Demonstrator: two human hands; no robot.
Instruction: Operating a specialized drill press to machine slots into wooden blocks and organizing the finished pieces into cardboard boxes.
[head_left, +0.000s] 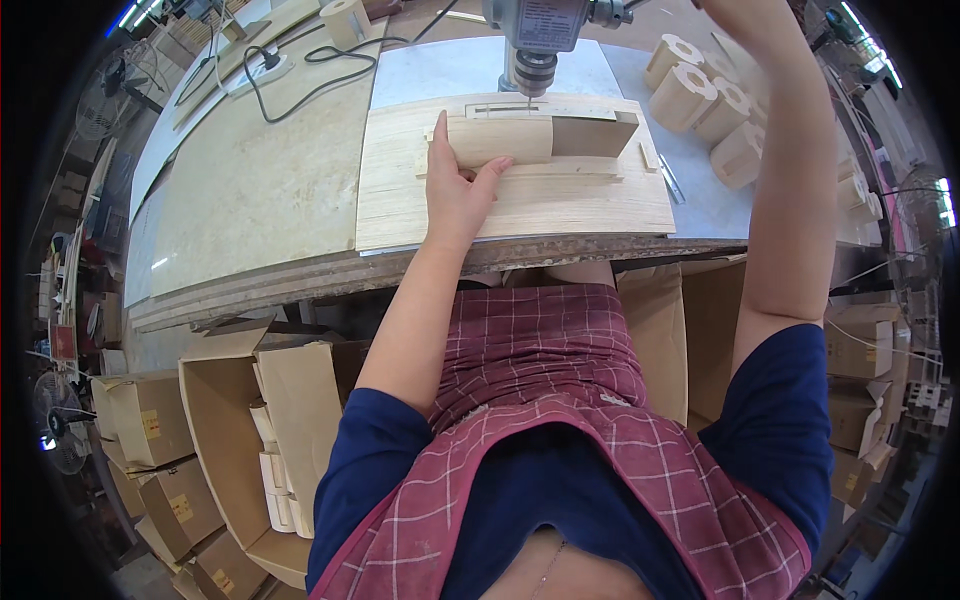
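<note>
Holding wooden block, left hand seemingly half-spread

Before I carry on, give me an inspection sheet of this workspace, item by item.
Surface: wooden board lying on the worktable.
Job's things: wooden piece beside a darker block; drill above, bit contact unclear.
Clutter: wooden cylinders at right; thin metal tool beside the board.
Left hand: holds the wooden piece, thumb on its near side.
Right hand: mostly cut off at the top edge; grip unclear.
Cables: black cable looping across the table's left.
Surroundings: cardboard boxes below the table edge; fan at far left.
</note>
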